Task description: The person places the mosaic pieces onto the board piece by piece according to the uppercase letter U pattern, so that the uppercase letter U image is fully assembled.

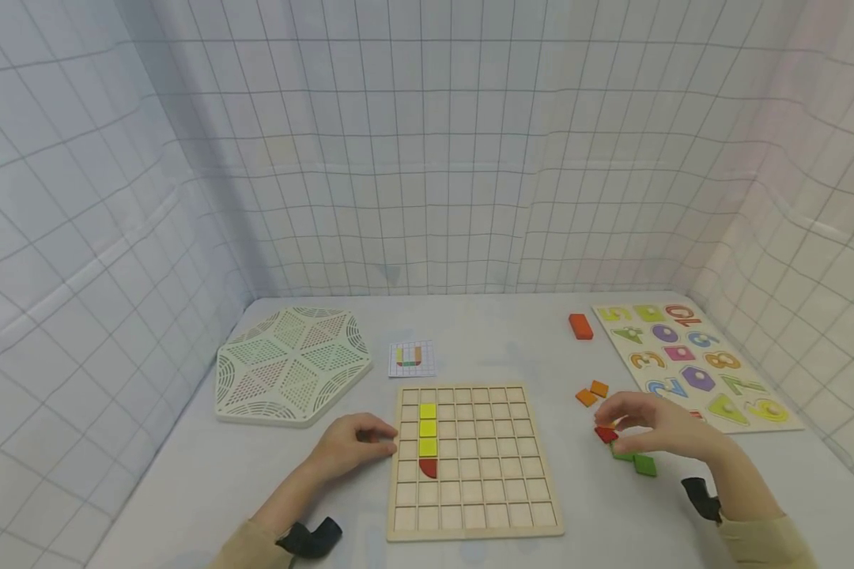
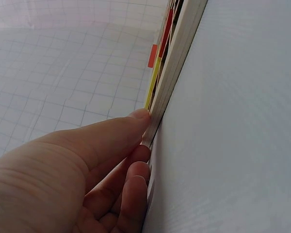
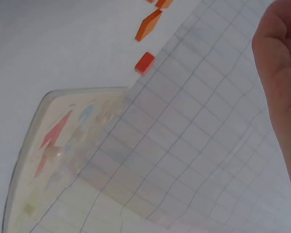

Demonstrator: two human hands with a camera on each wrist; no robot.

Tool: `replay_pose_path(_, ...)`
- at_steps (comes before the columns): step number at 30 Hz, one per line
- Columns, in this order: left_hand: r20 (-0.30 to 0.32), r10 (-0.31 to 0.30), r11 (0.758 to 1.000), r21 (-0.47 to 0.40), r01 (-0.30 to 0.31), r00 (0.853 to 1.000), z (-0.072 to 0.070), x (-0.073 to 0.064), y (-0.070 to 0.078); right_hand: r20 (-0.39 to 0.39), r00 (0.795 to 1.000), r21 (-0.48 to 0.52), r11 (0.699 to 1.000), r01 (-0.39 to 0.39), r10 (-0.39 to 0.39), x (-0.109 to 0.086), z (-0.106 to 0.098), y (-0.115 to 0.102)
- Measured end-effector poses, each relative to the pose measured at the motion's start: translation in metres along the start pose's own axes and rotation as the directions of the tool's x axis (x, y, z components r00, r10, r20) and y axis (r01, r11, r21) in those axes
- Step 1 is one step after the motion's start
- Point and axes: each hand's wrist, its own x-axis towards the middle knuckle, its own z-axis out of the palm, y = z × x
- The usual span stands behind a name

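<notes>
A wooden grid board (image 1: 477,534) lies in the middle of the head view. Three yellow square tiles (image 1: 428,428) stand in one column on it, with a red quarter-round tile (image 1: 429,469) below them. At the board's left edge my left hand (image 1: 352,449) holds the rim; the left wrist view shows the thumb (image 2: 139,114) and curled fingers against it. My right hand (image 1: 658,427) is over loose tiles at the right, thumb and fingers parted. A red piece (image 1: 606,435) lies by its fingertips, and green tiles (image 1: 644,465) are below, partly covered.
Two orange tiles (image 1: 587,397) and a red-orange block (image 1: 580,326) lie right of the board. Behind the right hand is a number-and-shape puzzle board (image 1: 636,338). A small pattern card (image 1: 427,370) lies behind the grid; a pale hexagonal board (image 1: 294,352) is at the left.
</notes>
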Motion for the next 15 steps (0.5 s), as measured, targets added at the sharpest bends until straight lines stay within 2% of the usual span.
replay_pose_path(4, -0.002, -0.001, 1.0, -0.003, 0.001, 1.0, -0.001, -0.001, 0.001, 0.04, 0.999, 0.078, 0.997, 0.008, -0.011, -0.017, -0.006, 0.008)
replay_pose_path(6, -0.002, 0.0, 1.0, -0.003, 0.0, 1.0, -0.001, -0.001, 0.0, 0.037, 0.999, 0.08, 0.997, 0.003, -0.006, -0.024, -0.008, 0.011)
replay_pose_path(11, -0.003, 0.003, 1.0, 0.001, -0.003, 1.0, -0.001, -0.001, -0.001, 0.008, 0.998, 0.05, 0.997, -0.064, 0.064, -0.035, -0.012, 0.018)
replay_pose_path(15, 0.001, 0.014, 1.0, 0.003, -0.014, 1.0, -0.001, -0.001, -0.002, -0.001, 0.99, 0.077, 0.987, -0.142, 0.143, -0.04, -0.012, 0.023)
